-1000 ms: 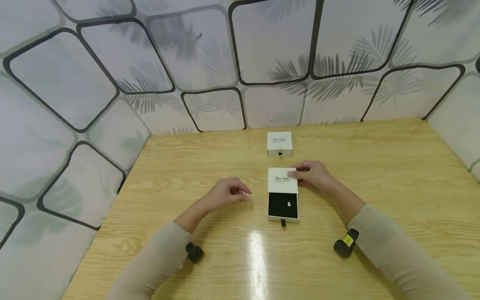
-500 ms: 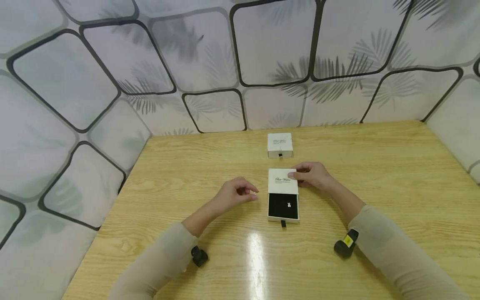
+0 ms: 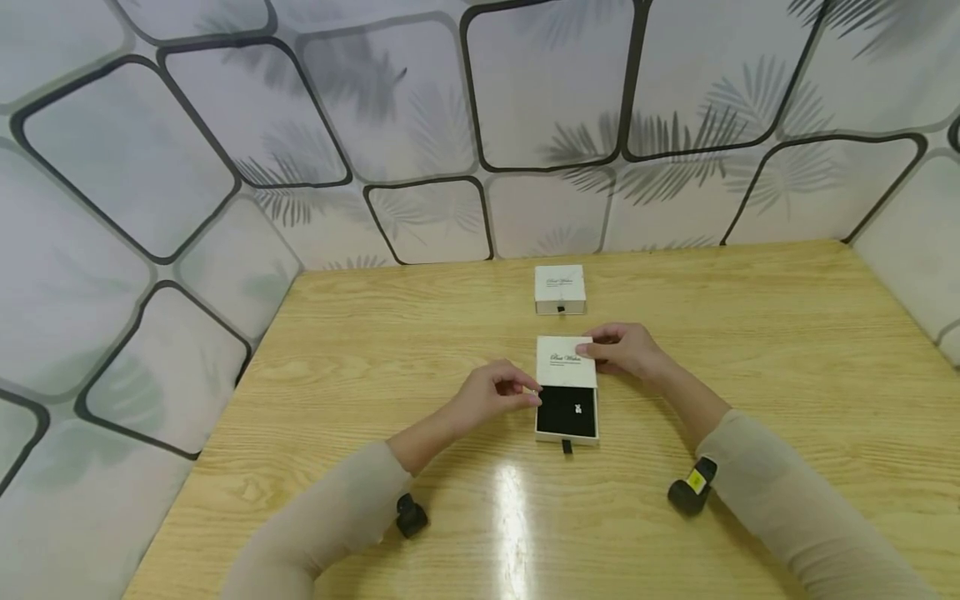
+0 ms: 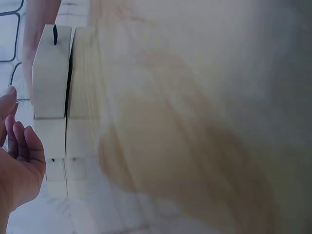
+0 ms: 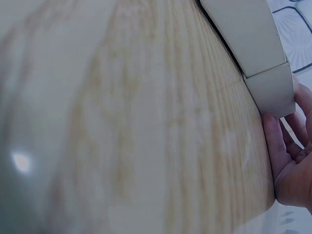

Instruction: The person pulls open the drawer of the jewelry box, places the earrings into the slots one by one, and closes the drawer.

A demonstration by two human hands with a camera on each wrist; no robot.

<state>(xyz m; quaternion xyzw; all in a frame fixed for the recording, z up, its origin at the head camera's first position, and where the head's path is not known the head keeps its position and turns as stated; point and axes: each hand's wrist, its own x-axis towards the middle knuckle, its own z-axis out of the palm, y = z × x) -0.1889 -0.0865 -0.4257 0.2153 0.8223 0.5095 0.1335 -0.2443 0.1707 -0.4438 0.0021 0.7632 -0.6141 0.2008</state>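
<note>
A white jewelry box (image 3: 566,362), its drawer (image 3: 567,413) slid partly out toward me, lies on the table. On the drawer's black lining sits a small silvery earring (image 3: 578,409). My left hand (image 3: 491,394) pinches a tiny earring between thumb and fingertips, right at the drawer's left edge. In the left wrist view, a thin pin (image 4: 20,101) sticks out from those fingertips, the rest mostly hidden. My right hand (image 3: 624,350) grips the box sleeve at its upper right, thumb on top. The right wrist view shows its fingers (image 5: 275,139) at the box's side.
A second white box (image 3: 559,288), closed, stands just behind the first. The wooden table (image 3: 360,325) meets a patterned cloth wall (image 3: 420,125) at the back and sides. A black wrist camera (image 3: 411,517) hangs at the left sleeve, another camera (image 3: 690,492) at the right.
My left hand has moved right with the earring, from the bare table up to the drawer's left edge. The right hand and the box have stayed in place.
</note>
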